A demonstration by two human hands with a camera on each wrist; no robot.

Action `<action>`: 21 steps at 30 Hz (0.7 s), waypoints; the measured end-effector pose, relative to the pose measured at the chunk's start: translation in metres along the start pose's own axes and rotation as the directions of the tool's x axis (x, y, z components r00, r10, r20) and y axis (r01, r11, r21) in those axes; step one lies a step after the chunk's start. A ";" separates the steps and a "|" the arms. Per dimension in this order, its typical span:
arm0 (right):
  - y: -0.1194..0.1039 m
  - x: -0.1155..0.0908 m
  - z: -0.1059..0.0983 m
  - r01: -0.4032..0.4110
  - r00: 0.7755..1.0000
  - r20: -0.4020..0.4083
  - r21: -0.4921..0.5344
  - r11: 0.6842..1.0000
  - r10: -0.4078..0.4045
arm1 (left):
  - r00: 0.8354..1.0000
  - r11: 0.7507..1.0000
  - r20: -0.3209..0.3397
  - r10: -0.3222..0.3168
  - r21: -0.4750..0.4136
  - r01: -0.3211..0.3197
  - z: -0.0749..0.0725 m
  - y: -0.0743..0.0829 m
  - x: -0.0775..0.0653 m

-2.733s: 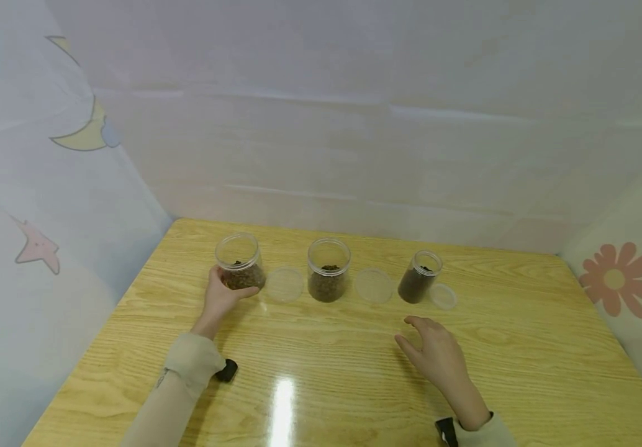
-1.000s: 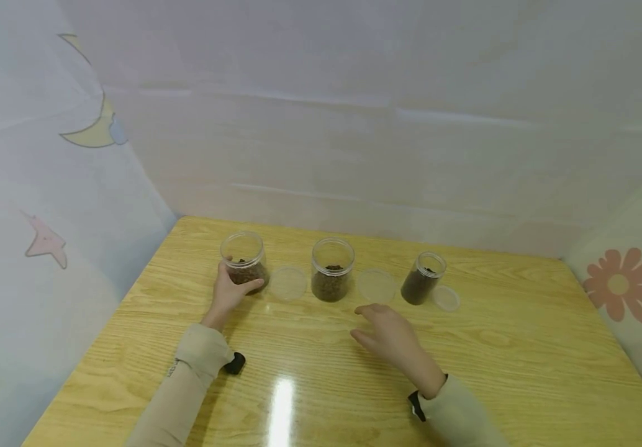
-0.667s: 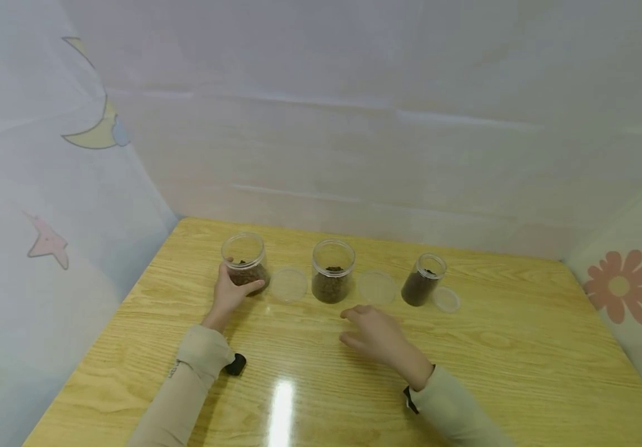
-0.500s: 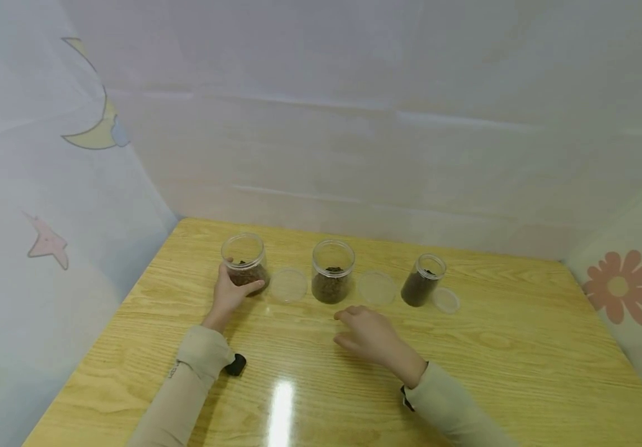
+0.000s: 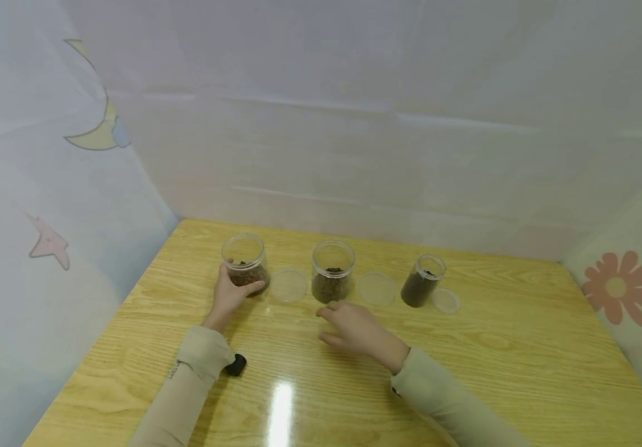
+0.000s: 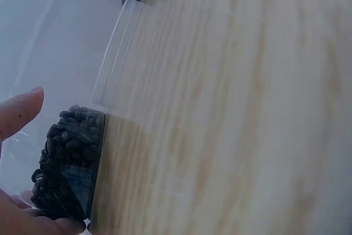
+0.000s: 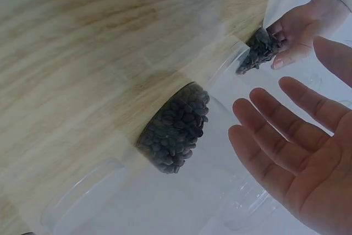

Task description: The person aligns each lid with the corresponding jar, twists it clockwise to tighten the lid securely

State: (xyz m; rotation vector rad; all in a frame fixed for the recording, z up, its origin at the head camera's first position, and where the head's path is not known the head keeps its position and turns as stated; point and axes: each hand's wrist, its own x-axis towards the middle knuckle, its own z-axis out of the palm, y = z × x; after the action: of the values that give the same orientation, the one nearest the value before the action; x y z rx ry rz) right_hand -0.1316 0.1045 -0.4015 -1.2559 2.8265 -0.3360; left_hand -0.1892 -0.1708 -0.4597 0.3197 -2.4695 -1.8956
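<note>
While the left hand (image 5: 228, 297) curls thumb and fingers round the bean-filled left jar (image 5: 256, 269), the upright middle jar (image 5: 330, 287) stands just beyond the nearer right hand (image 5: 356, 326), whose loosely spread fingers hold nothing.

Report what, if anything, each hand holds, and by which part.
The left hand holds the leftmost jar round its lower side. The right hand holds nothing.

Cloth-walled booth (image 5: 326, 149) — printed drapes (image 5: 25, 180), wood-grain table (image 5: 522, 347)
</note>
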 end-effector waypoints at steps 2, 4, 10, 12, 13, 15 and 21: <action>0.000 0.003 0.000 0.013 1.000 0.005 -0.006 1.000 -0.013 | 1.000 1.000 0.000 0.000 0.002 0.000 0.000 0.000 0.000; -0.001 0.006 -0.002 0.020 1.000 0.011 -0.008 1.000 -0.020 | 1.000 1.000 0.001 0.003 0.004 -0.003 0.000 -0.001 0.000; -0.003 0.017 -0.003 0.046 0.998 0.054 -0.019 0.999 -0.045 | 1.000 1.000 0.000 0.007 0.007 -0.007 0.000 -0.001 0.000; -0.005 0.021 -0.003 0.053 0.996 0.070 -0.020 0.998 -0.052 | 1.000 1.000 0.000 0.007 0.007 -0.007 0.000 -0.001 0.000; -0.005 0.022 -0.002 0.056 0.995 0.079 -0.028 0.998 -0.054 | 1.000 1.000 0.000 0.004 0.008 -0.004 0.000 -0.001 0.000; -0.007 0.025 -0.002 0.059 0.994 0.094 -0.045 0.997 -0.054 | 1.000 1.000 0.000 -0.002 0.013 0.002 0.000 -0.001 0.000; -0.011 0.033 -0.001 0.062 0.992 0.115 -0.090 0.994 -0.051 | 1.000 0.999 0.001 -0.017 0.027 0.017 0.000 0.000 0.000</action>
State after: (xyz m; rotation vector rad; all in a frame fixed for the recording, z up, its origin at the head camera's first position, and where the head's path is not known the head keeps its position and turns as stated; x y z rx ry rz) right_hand -0.1462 0.0728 -0.3966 -1.3286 2.7452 -0.1318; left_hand -0.1890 -0.1702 -0.4593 0.3421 -2.5032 -1.8703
